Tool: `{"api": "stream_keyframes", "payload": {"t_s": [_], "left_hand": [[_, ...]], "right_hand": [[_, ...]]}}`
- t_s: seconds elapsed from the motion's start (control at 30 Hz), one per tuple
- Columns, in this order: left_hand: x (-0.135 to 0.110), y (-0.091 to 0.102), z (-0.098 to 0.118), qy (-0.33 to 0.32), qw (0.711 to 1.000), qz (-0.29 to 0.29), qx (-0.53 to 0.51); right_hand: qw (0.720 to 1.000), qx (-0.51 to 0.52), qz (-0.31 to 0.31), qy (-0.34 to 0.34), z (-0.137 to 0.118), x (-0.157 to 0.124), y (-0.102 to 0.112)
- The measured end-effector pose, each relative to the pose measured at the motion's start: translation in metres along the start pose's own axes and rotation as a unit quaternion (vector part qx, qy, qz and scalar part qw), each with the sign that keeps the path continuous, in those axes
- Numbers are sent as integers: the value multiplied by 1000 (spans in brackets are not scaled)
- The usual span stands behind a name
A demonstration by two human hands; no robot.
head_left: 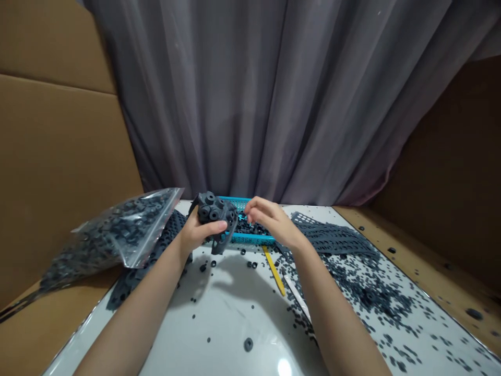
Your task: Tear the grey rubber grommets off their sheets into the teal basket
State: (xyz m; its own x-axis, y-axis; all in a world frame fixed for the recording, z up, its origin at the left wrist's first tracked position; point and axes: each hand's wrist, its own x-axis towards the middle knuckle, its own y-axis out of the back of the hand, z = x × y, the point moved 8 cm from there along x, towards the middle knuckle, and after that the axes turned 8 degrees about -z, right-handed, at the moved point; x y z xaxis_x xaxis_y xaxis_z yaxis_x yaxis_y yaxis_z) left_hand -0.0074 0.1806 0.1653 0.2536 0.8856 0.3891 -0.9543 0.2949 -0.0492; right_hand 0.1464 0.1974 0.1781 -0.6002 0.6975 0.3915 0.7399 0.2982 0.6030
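Note:
My left hand (198, 233) is closed around a dark grey rubber sheet (214, 211) studded with ring-shaped pieces, held up over the white table (230, 324). My right hand (270, 220) is just to its right, with fingers pinched together near the sheet's edge; whatever small thing they hold is too small to make out. Both hands hover right in front of a blue plastic basket (250, 237) with small dark rings in it.
A clear zip bag (113, 235) full of dark rings lies at the left. Emptied perforated rubber sheets (336, 237) pile at the right, another under the bag. Loose rings and scraps scatter the table. A yellow stick (275, 271) lies centre. Cardboard walls and a grey curtain enclose the space.

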Motion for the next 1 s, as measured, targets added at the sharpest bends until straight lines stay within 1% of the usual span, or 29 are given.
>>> {"api": "stream_keyframes", "payload": {"t_s": [0.07,0.13,0.2,0.23,0.3,0.37,0.43,0.47,0.5,0.53,0.6,0.63,0.67,0.7,0.73,0.8,0.87,0.93,1.0], "left_hand": [[-1,-6,3,-6,997,-42,72],[-4,-14,7,4,988,-87,123],[-6,-18,13,9,978,-133,159],[-7,-20,15,10,973,-157,171],[-9,-21,14,24,959,-217,181],[-9,-20,4,62,947,-271,164],[-7,-18,-10,100,944,-293,112],[-5,-18,-15,108,950,-284,75],[-2,-17,-18,105,959,-261,37],[3,-15,-19,96,972,-216,14],[8,-10,-15,65,992,-110,25],[9,-9,-10,51,995,-66,46],[9,-10,-5,37,996,-36,69],[8,-14,2,22,995,-24,93],[8,-18,9,4,993,-21,118],[5,-26,20,-27,986,-31,161],[3,-31,27,-45,980,-33,191],[1,-34,29,-50,976,-32,209],[0,-35,27,-52,974,-24,220]], "right_hand": [[998,39,-33,20,-13,3,-13],[997,56,-44,32,-15,4,-20],[995,74,-45,40,-13,4,-22],[996,72,-37,43,-13,3,-20],[998,33,5,51,-18,0,-10],[996,-25,52,65,-29,-4,1],[992,-77,70,77,-40,-8,5],[990,-98,65,80,-44,-9,4],[988,-120,56,81,-47,-10,3],[985,-145,53,78,-48,-10,2],[975,-198,79,68,-48,-12,6],[967,-222,105,64,-49,-14,10],[959,-243,130,64,-50,-16,13],[952,-261,146,64,-52,-17,16],[947,-277,146,66,-54,-18,16],[943,-308,110,66,-58,-17,11],[941,-326,68,61,-61,-16,4],[947,-315,44,53,-61,-16,-2],[968,-248,16,39,-55,-14,-8]]}}
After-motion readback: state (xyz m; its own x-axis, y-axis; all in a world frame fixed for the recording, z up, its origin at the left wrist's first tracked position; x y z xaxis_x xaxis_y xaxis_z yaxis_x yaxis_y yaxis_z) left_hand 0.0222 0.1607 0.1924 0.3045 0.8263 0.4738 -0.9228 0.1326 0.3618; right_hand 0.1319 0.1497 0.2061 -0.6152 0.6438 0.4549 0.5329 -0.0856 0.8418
